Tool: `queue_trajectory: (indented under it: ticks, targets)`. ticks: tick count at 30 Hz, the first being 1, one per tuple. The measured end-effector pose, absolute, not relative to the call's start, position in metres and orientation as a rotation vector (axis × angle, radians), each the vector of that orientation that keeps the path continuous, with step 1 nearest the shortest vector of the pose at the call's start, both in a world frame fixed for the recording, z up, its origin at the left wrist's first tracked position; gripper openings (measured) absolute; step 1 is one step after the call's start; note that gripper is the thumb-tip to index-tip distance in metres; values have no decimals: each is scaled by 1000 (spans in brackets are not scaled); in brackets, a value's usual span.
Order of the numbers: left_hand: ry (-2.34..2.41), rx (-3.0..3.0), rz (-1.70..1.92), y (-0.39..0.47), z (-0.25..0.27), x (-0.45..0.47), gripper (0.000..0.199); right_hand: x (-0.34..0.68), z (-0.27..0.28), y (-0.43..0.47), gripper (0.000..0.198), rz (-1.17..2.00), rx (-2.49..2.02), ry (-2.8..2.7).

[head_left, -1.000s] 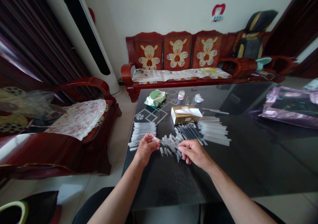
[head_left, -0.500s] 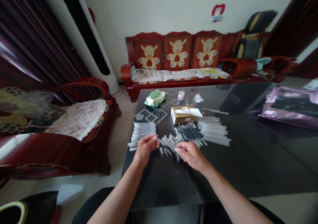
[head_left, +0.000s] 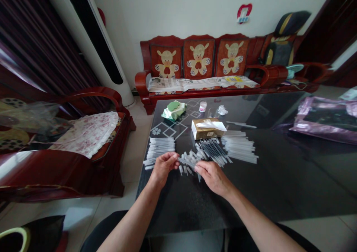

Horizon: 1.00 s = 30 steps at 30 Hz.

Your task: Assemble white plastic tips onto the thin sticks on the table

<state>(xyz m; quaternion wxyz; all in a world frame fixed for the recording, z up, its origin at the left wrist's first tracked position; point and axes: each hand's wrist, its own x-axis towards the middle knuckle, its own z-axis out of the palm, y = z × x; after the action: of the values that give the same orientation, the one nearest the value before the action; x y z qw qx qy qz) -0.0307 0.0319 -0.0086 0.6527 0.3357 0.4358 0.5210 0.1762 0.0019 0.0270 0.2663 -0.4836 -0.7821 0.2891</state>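
Observation:
Both hands meet over the table's near part, with a translucent pen barrel (head_left: 186, 162) held between them. My left hand (head_left: 164, 166) pinches its left end between thumb and fingers. At the right end, my right hand (head_left: 210, 174) has its fingers closed on the barrel. Small whitish pen caps (head_left: 192, 156) lie loose just behind and beneath it. Several pale pens (head_left: 161, 147) form a row left of the caps. Dark, thin pen refills (head_left: 213, 149) are heaped behind my right hand, and beside them lies a stack of frosted pen barrels (head_left: 240, 147).
Behind the piles stands a gold tissue box (head_left: 208, 132). Farther back are a green wipes pack (head_left: 174, 110), a small tub (head_left: 203, 107) and crumpled tissue (head_left: 222, 110). Two thin sticks (head_left: 241, 125) lie near the box. A purple plastic package (head_left: 325, 120) occupies the table's right side.
My right hand has shifted slightly left, toward my left hand, along the pen barrel. My left hand stays nearly in place. The piles look the same.

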Motion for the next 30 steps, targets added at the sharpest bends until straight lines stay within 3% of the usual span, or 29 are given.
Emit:
queue_trajectory:
  ticks: [11, 19, 30]
  targets:
    - [930, 827, 1194, 29, -8, -26, 26, 180, 17, 3, 37, 1131, -1267, -1847]
    - [965, 815, 1205, 24, -1, -20, 39, 164, 24, -8, 33, 780, -1320, -2032]
    - [998, 642, 1451, 12, -10, 5, 35, 138, 12, -25, 32, 218, -1487, -2237]
